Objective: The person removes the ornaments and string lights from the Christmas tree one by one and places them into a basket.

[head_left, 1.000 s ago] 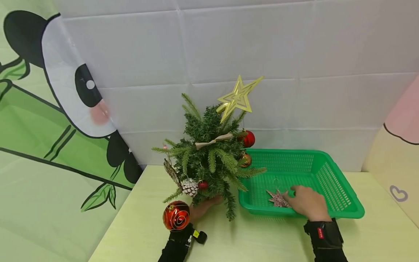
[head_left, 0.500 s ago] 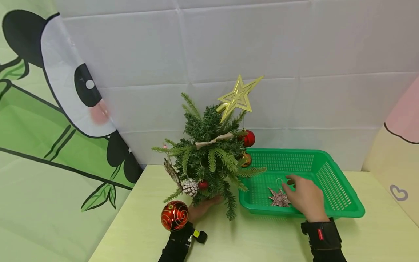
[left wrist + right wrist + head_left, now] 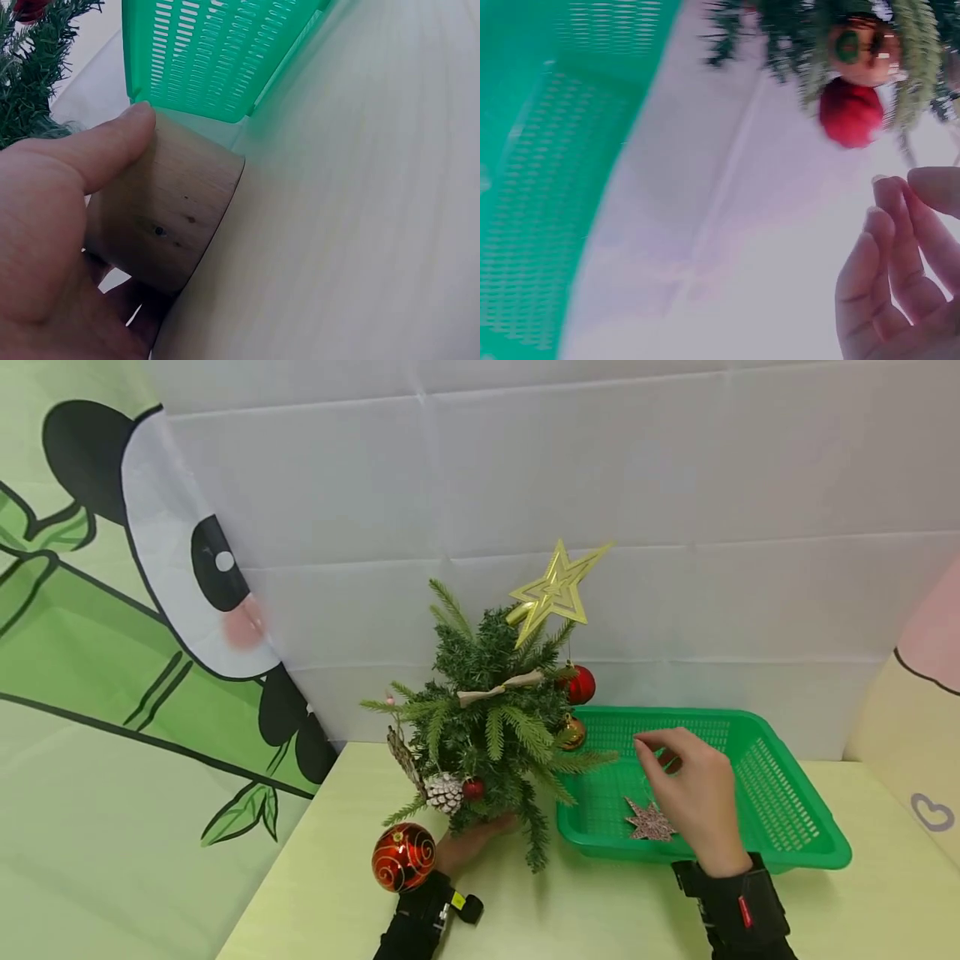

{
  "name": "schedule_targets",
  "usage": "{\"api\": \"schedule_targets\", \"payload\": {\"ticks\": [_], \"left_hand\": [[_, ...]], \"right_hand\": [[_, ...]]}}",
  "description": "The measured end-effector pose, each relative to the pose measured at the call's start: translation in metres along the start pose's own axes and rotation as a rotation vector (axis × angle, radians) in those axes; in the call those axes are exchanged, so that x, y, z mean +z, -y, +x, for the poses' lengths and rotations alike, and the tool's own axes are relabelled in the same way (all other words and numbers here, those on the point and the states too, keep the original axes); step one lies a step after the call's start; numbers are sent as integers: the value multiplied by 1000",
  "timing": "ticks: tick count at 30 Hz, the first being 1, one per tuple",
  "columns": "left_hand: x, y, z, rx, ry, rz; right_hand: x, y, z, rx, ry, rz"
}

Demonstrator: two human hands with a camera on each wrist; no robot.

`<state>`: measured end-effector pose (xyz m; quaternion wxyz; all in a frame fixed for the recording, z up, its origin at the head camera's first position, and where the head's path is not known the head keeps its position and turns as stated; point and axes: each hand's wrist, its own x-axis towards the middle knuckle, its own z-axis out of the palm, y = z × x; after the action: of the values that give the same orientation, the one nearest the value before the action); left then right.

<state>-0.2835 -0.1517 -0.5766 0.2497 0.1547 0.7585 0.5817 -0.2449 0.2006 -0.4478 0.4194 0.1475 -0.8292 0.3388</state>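
A small Christmas tree (image 3: 487, 727) carries a gold star topper (image 3: 557, 593), baubles and a white-tipped pine cone (image 3: 444, 793). My left hand (image 3: 461, 847) grips its round wooden base (image 3: 172, 202), thumb on one side and fingers beneath, as the left wrist view shows. My right hand (image 3: 697, 793) is raised over the green basket (image 3: 798, 860), the tips of thumb and forefinger together; I cannot tell whether they pinch something thin. Below that hand, in the basket, is a glittery pink star ornament (image 3: 651, 822), partly overlapped by the hand.
A large red bauble with gold swirls (image 3: 403, 857) overlaps my left wrist in the head view. Red and gold baubles (image 3: 573, 733) hang at the tree's right side, close to the basket's left rim. A white cloth wall (image 3: 750, 610) stands behind the table.
My right hand has risen from beside the star ornament, and its thumb and forefinger have come together. The left hand keeps its grip on the base. The head view has shifted slightly.
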Motion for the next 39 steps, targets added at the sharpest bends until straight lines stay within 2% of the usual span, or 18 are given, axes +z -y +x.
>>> {"api": "schedule_targets", "payload": {"ticks": [1,3,6,7,8,13,16,20,26,35,39], "left_hand": [[2,-4,-1,-15,-10,12],[6,-13,-5,-32,-28,66],[9,-23,-10,-24,-32,97],[10,-25,-11,-20,-33,102],[11,-26,-12,-15,-37,102],[13,-22,-12,-33,-55,53],[13,-19,-11,-58,-68,29],[13,-20,-12,-66,-92,49],[14,-25,-14,-54,-74,69],[11,-16,-10,-22,-120,27],[12,-18,-10,-44,-122,25]], "right_hand": [[1,5,8,-14,6,33],[-5,34,29,-25,52,86],[3,44,50,-50,125,112],[-6,70,62,-44,156,82],[-10,83,69,-28,202,51],[0,93,79,32,332,-5],[5,92,80,48,353,-3],[10,90,79,34,313,6],[14,86,79,13,224,-14],[16,87,81,-32,-18,56],[17,90,88,-30,-26,58]]}}
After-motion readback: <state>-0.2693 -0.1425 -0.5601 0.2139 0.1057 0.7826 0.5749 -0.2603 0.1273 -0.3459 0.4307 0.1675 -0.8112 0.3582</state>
